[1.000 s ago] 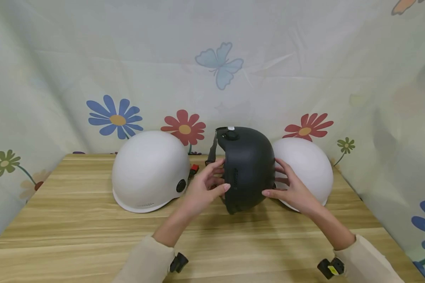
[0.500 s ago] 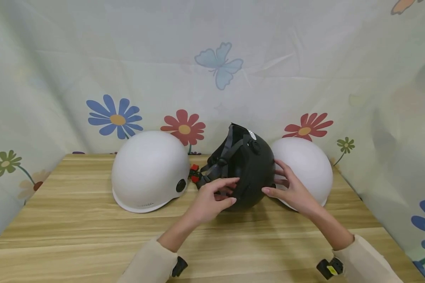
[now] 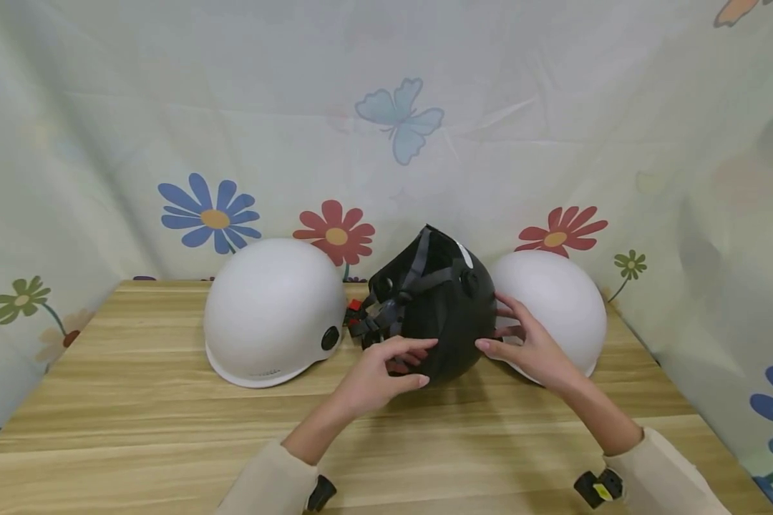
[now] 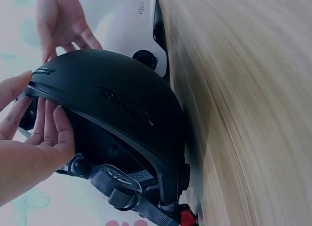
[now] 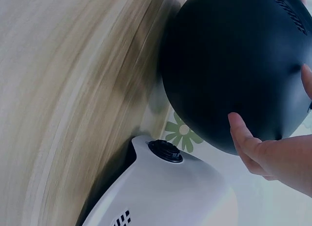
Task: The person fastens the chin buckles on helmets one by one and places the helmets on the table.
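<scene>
A black helmet (image 3: 464, 329) is tipped on its side between my two hands, its hollow facing left and its crown toward the right. My left hand (image 3: 383, 375) grips its rim, the fingers inside and the thumb on the outer shell, as the left wrist view shows. With spread fingers and thumb, my right hand (image 3: 535, 343) holds the rounded crown. Dark chin straps (image 4: 129, 187) with a red buckle (image 3: 355, 305) hang out of the opening. Whether the helmet touches the table is unclear.
One white helmet (image 3: 273, 307) stands on the wooden table (image 3: 135, 429) at the left, close to the straps. Another white helmet (image 3: 554, 307) stands behind my right hand. A flower-printed curtain (image 3: 283, 114) closes off the back and sides.
The black helmet has turned so that its opening and straps show more toward me. My left hand has shifted slightly right and down with the rim; the right hand has barely moved.
</scene>
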Demonstrator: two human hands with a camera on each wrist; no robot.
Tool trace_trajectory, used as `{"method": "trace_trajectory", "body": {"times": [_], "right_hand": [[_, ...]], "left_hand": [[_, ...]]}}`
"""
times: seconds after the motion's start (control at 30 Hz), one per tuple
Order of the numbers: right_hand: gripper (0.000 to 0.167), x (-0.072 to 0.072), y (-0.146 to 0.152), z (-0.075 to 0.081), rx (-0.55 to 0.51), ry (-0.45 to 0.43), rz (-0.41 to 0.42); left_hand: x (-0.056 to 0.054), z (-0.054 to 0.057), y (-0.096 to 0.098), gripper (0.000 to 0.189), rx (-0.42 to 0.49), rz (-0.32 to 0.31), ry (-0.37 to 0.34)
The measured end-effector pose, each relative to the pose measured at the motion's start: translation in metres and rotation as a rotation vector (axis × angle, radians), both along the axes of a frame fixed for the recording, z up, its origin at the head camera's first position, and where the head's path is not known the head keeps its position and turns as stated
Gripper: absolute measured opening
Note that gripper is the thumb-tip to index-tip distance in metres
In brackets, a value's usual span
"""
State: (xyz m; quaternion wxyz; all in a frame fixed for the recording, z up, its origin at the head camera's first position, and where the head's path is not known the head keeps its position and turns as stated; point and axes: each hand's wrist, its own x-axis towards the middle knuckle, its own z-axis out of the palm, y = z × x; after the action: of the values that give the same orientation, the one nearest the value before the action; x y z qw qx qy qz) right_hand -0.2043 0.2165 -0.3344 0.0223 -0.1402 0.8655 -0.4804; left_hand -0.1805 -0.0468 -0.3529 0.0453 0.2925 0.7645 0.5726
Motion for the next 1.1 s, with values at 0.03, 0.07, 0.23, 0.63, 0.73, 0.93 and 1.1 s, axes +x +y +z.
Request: {"method": "trace_trajectory", "body": {"times": [0.03, 0.07, 0.23, 0.63, 0.73, 0.93, 1.1], "right_hand": [[0.080, 0.000, 0.000, 0.000, -0.001, 0.000, 0.000], [0.080, 0.000, 0.000, 0.000, -0.005, -0.002, 0.001], [0.079, -0.002, 0.003, -0.001, -0.019, -0.020, 0.005], [0.073, -0.002, 0.005, 0.003, -0.048, 0.009, 0.059], [0.075, -0.001, 0.006, 0.007, -0.057, 0.020, 0.047], [0.071, -0.001, 0.008, 0.010, -0.042, -0.004, 0.029], [0.059, -0.003, 0.009, 0.004, -0.014, -0.023, 0.032]], "left_hand": [[0.000, -0.001, 0.000, 0.042, -0.013, -0.003, 0.020], [0.001, -0.002, 0.000, 0.042, -0.028, -0.007, 0.040], [0.003, -0.004, 0.001, 0.041, -0.078, -0.027, 0.117], [0.005, -0.005, 0.002, 0.041, -0.194, -0.054, 0.189], [0.006, -0.007, 0.000, 0.039, -0.221, -0.067, 0.185], [0.007, -0.006, -0.004, 0.036, -0.284, -0.049, 0.188], [0.008, -0.003, -0.006, 0.035, -0.321, -0.038, 0.178]]}}
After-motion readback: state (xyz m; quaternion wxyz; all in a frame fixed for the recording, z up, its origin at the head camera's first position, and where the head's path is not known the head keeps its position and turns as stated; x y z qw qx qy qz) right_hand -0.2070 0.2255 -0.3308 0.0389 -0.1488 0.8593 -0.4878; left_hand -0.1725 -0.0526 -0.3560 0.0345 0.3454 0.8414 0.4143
